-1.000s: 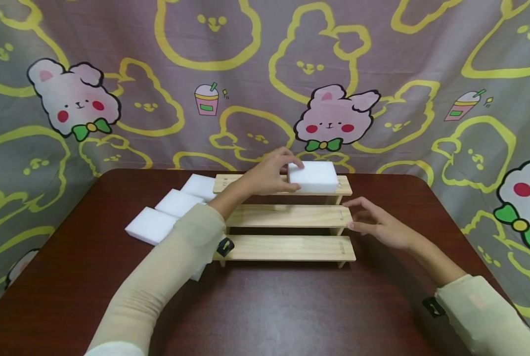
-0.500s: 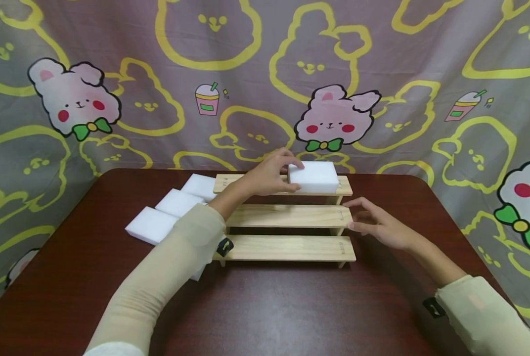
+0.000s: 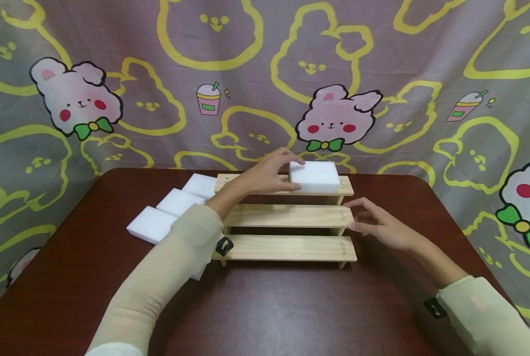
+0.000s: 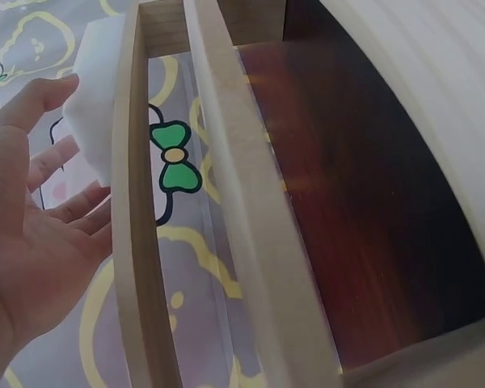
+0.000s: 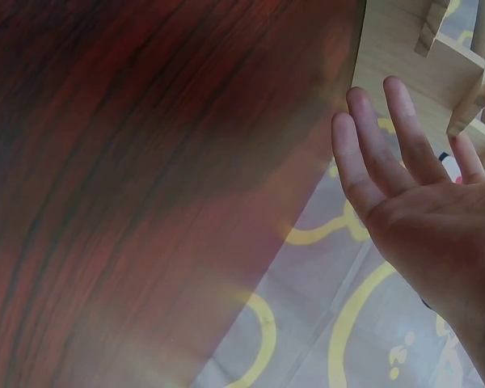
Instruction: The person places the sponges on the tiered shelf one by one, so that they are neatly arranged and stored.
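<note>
A white foam block (image 3: 315, 176) sits on the right part of the top tier of a three-tier wooden stand (image 3: 283, 247). My left hand (image 3: 267, 173) holds the block's left end, with thumb and fingers on opposite sides, as the left wrist view also shows on the foam block (image 4: 97, 105). Beside the stand's right end, my right hand (image 3: 382, 227) pinches the end of the middle tier between thumb and index finger. In the right wrist view, the other fingers of the right hand (image 5: 428, 202) extend away from the wood.
Several more white foam blocks (image 3: 151, 225) lie in a slanting row left of the stand, partly hidden by the left sleeve (image 3: 167, 267). All stand on a dark red-brown table (image 3: 283, 311). A cartoon-patterned curtain (image 3: 247, 74) hangs close behind the table's far edge.
Both hands, the stand and the block stay practically in place. The left index finger appears to shift slightly on the block; the whole head view drifts a few pixels.
</note>
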Action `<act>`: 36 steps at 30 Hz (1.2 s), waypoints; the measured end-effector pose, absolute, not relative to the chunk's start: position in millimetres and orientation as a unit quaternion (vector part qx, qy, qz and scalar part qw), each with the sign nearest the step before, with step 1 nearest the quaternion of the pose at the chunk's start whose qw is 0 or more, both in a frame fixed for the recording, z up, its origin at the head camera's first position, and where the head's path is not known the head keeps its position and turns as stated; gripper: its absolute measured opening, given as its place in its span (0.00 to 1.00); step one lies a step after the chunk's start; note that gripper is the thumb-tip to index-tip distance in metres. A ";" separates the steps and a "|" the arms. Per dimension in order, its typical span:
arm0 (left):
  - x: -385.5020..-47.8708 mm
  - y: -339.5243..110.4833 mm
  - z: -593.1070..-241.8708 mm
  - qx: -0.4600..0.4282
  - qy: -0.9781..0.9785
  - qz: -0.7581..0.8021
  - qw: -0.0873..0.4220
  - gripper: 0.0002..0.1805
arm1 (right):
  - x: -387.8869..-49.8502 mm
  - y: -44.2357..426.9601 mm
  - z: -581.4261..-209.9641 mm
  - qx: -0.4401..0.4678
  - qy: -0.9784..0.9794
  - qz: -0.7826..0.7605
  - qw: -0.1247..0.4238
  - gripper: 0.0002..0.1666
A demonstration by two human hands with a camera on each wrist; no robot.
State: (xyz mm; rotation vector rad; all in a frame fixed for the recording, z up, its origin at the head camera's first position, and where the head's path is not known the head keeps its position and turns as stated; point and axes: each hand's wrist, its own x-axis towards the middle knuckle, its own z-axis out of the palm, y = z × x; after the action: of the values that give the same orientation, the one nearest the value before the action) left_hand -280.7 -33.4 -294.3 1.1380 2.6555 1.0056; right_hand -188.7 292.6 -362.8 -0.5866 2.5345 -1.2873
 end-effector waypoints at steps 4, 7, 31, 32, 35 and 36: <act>-277.6 -43.3 -291.2 0.374 0.863 0.336 0.044 0.33 | -189.7 292.9 -363.0 -0.202 0.868 -0.439 0.117 0.27; -275.2 -52.1 -289.4 0.379 0.857 0.346 0.035 0.33 | -190.3 293.2 -363.7 -0.204 0.868 -0.438 0.118 0.27; -240.0 -145.5 -284.9 0.319 0.885 0.339 -0.015 0.28 | -192.0 293.4 -363.1 -0.207 0.863 -0.443 0.130 0.27; -239.2 -149.3 -285.4 0.317 0.885 0.340 -0.018 0.28 | -192.0 293.4 -363.1 -0.206 0.863 -0.443 0.130 0.27; -236.7 -160.9 -287.6 0.311 0.888 0.338 -0.028 0.27 | -192.1 293.6 -362.9 -0.205 0.863 -0.443 0.132 0.28; -235.8 -164.7 -288.5 0.309 0.888 0.338 -0.031 0.26 | -192.2 293.7 -362.8 -0.204 0.864 -0.442 0.131 0.28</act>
State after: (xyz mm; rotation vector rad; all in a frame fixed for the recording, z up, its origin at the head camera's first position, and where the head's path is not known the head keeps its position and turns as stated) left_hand -235.8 -164.7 -288.5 0.9917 2.8472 1.0834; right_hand -192.2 293.7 -362.8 -0.5934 2.5071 -1.2831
